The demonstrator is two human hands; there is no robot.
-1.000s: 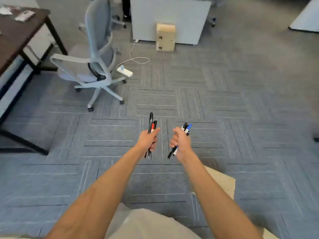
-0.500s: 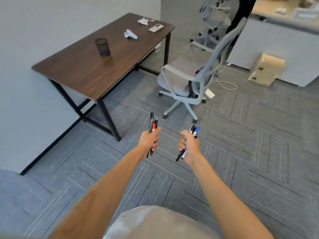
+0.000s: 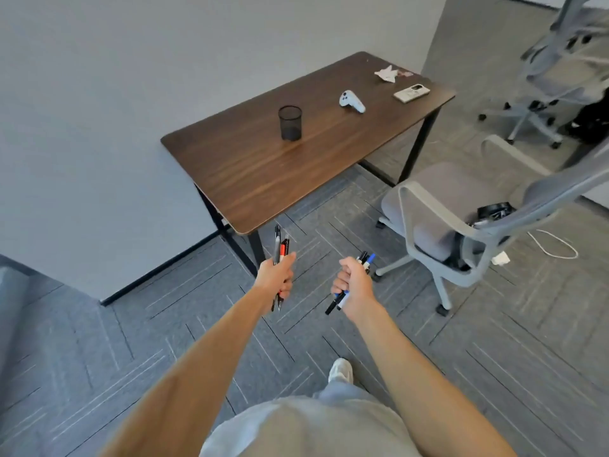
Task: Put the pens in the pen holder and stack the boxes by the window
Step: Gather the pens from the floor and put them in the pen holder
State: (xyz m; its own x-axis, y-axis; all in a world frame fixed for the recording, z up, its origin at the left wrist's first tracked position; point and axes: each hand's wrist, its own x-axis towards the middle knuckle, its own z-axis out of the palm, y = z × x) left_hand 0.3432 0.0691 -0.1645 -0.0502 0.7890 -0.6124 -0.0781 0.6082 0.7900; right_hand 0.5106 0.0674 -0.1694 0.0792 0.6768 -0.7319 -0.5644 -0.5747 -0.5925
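Observation:
My left hand [image 3: 277, 276] is closed around a bunch of pens [image 3: 280, 246], black and red, standing nearly upright. My right hand [image 3: 354, 285] grips a second bunch of pens [image 3: 366, 259], black and blue, tilted with their tips poking out below the fist. Both hands hover over the carpet, short of the near corner of a dark wooden desk [image 3: 263, 173]. A black mesh pen holder [image 3: 290, 123] stands upright on that desk, well beyond both hands. No boxes or window are in view.
On the desk's far end lie a white controller [image 3: 352, 101], a phone [image 3: 412, 92] and crumpled paper [image 3: 386, 74]. A grey office chair [image 3: 461, 222] stands to the right of the desk, another [image 3: 560, 61] behind it. A white cable [image 3: 553, 245] runs on the floor. A wall is on the left.
My view has swung left from the open carpet to the desk, which now looms closer with the pen holder on it. Both hands keep the same grip on their pens.

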